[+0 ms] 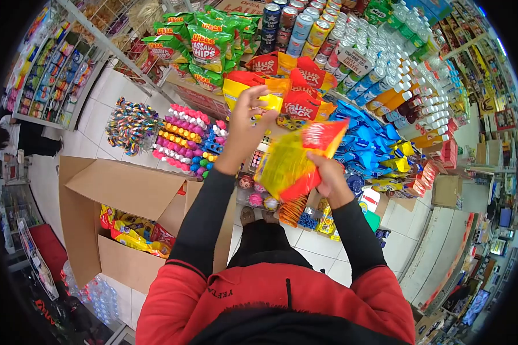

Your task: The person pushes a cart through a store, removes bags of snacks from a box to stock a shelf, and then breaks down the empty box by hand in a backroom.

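Note:
My right hand (331, 178) grips a yellow and red snack bag (285, 164) by its edge, thumb on top, and holds it tilted in front of the display. The bag is slightly blurred. My left hand (247, 123) is raised to the left of the bag with fingers and thumb apart and nothing between them. Just behind it stands a yellow and red pack (233, 92) on the display. Red "Value Pack" bags (301, 106) lie beyond my hands.
An open cardboard box (129, 261) with yellow and red packs (137, 231) inside stands at my left. Green cassava chip bags (206, 49), drink cans (301, 27), blue packs (357, 135) and colourful lollipops (131, 123) surround the display. A person (31, 138) is at the far left.

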Available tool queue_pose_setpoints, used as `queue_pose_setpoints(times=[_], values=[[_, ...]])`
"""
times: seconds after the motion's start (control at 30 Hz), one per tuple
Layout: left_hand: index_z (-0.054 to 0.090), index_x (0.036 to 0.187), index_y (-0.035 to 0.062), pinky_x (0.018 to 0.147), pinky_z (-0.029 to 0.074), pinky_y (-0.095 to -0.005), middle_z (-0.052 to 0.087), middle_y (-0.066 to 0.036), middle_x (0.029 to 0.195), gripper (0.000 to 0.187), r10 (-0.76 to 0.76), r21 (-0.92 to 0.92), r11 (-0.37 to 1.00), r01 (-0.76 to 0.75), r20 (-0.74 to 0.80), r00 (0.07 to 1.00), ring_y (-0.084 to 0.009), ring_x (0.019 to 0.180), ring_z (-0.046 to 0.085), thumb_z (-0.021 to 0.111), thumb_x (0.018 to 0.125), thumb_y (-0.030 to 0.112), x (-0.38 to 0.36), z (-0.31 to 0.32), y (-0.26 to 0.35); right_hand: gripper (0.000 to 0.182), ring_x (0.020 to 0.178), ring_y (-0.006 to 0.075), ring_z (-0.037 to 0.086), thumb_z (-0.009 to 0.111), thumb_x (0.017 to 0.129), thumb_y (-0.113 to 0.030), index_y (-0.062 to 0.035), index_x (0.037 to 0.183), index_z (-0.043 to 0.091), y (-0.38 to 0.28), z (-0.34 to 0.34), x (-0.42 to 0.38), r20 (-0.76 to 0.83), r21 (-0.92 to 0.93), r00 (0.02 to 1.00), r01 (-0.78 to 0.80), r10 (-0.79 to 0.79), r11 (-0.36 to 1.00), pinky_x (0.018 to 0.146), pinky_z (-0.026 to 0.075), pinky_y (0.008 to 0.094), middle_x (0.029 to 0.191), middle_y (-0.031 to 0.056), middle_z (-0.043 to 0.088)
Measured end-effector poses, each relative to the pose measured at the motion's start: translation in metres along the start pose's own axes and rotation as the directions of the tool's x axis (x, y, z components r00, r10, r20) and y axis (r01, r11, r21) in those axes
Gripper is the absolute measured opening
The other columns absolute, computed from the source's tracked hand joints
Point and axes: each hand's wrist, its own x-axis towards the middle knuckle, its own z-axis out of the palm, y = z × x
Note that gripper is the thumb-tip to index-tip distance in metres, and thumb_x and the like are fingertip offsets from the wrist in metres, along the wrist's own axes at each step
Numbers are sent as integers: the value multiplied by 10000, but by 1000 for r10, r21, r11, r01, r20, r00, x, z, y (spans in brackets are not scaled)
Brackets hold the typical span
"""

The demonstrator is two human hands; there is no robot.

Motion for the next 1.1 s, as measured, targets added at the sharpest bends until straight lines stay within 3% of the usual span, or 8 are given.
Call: queue_pose_setpoints(times=[0.13,0.2,0.3,0.47,0.73,0.9,0.97,1.1], values=[[426,1174,12,887,412,-291,527,-93,1123,439,-114,-62,992,113,-16,993,-170,984,529,599,770,-5,-52,-53,14,310,930,321,596,443,894,-118,1,1172,372,0,-21,45,-15,261,998,-49,55,964,746,528,495,1089,172,539],[443,1160,5,889,410,-292,539,-96,1104,422,-186,-21,982,186,-13,982,-170,981,532,587,764,-23,-93,-75,10,346,1037,349,536,424,902,-129,17,1203,338,14,-33,79,-103,409,995,56,-15,911,828,487,505,1164,204,491],[489,1108,-1,872,413,-293,572,-93,1032,362,-322,151,935,322,-24,947,-163,965,541,601,765,29,-150,-93,2,345,1072,363,505,395,908,-115,14,1216,309,19,-34,128,-221,430,975,98,-1,897,852,461,536,1187,213,457],[513,1086,-1,844,424,-297,591,-87,987,349,-509,72,853,517,-105,854,-168,923,557,630,769,88,-210,-96,-6,239,992,383,532,391,900,-92,21,1109,362,43,-46,225,-346,537,938,213,-17,816,808,463,580,1089,204,473],[498,1082,-10,855,414,-311,573,-108,976,389,-497,154,846,510,-118,860,-193,929,552,656,766,154,-219,-100,-11,189,980,352,538,334,893,-98,10,1036,396,64,-56,306,-401,568,911,328,-94,755,839,463,539,1072,171,491],[514,1073,-4,831,427,-308,592,-112,962,407,-467,182,857,483,-127,875,-199,902,567,685,745,165,-219,-100,-17,221,954,337,545,341,889,-131,15,1040,408,88,-73,330,-315,629,943,295,-111,719,859,464,518,1087,182,495],[516,1074,-1,831,427,-312,591,-114,963,424,-461,189,858,478,-129,878,-203,903,567,696,740,187,-221,-99,-20,327,977,378,533,377,878,-135,90,1105,441,97,-75,337,-375,672,924,323,-69,666,880,468,495,1093,221,517],[521,1075,7,831,427,-315,591,-115,964,433,-464,187,859,477,-111,879,-209,903,568,704,736,205,-221,-98,-22,307,991,322,544,370,903,-220,29,1060,457,113,-76,342,-389,640,915,349,-103,684,889,455,498,1050,178,539]])
